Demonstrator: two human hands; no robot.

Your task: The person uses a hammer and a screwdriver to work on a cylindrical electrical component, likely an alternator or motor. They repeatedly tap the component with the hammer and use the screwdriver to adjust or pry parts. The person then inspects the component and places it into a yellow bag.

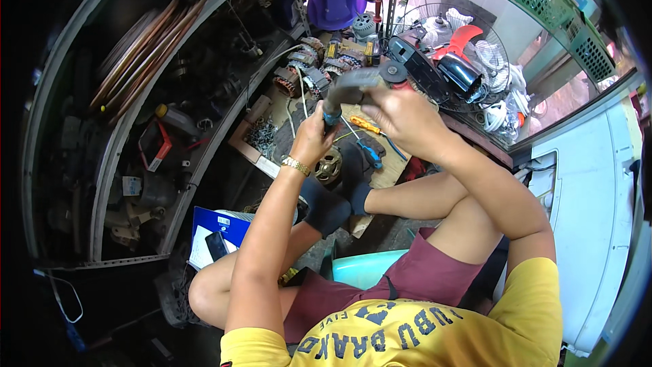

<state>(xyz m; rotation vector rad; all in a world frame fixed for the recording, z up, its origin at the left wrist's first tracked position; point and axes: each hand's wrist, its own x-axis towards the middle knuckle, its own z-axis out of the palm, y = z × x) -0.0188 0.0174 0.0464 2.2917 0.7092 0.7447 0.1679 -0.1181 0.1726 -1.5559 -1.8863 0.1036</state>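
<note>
My left hand (pixel 312 137) is closed around an upright tool with a blue top (pixel 331 117); its lower part is hidden, so its kind is unclear. My right hand (pixel 402 117) grips what looks like a hammer (pixel 353 85), smeared by motion. The hammer's head is right at the blue top; whether they touch I cannot tell. Below the hands, a round brass-coloured motor housing (pixel 328 165) sits between my dark-socked feet. Beside it on the wooden board (pixel 390 175) lie a blue-handled screwdriver (pixel 370 154) and a yellow-handled screwdriver (pixel 365 124).
Several wound motor coils (pixel 316 81) stand at the board's far side. Loose screws fill a wooden tray (pixel 248 149) at left. A fan with red blades (pixel 464 37) and a black motor cover (pixel 460 73) stand far right. A metal shelf (pixel 197 221) borders the left.
</note>
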